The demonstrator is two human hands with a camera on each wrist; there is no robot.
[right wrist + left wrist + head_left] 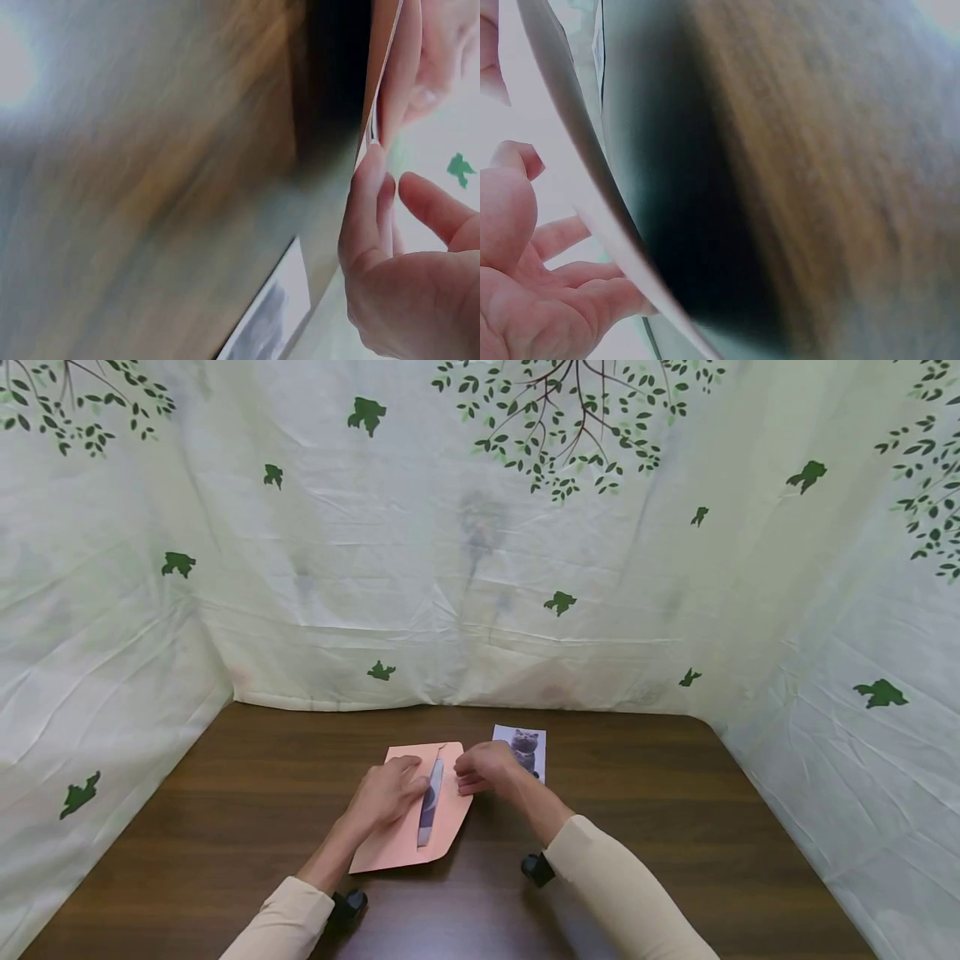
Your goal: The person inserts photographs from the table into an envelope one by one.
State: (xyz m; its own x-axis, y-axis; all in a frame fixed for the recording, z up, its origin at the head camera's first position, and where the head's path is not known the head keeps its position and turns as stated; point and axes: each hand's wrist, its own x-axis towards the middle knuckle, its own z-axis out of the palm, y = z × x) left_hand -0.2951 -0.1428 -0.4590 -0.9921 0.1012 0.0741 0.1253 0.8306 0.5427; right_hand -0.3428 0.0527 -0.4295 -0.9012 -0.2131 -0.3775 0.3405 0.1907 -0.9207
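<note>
A peach envelope [393, 843] lies at a slant on the table, tilted up on its right side. Through the long gap beside its flap [452, 802] shows a strip of a grey-and-white picture card [427, 817]. On the envelope's left part rests my left hand [382, 797], thumb near the gap and fingers spread. My right hand [487, 768] touches the flap's outer edge with nearly straight fingers; in the right wrist view the thumb stands apart from them. Partly behind the right hand lies a photo card of a grey cat [527, 743].
The brown wooden table [637, 835] reaches back to a pale curtain [480, 660] printed with leaves and branches. Curtain cloth also hangs at both sides. Each wrist carries a small black camera, one near the left sleeve [277, 918], one by the right.
</note>
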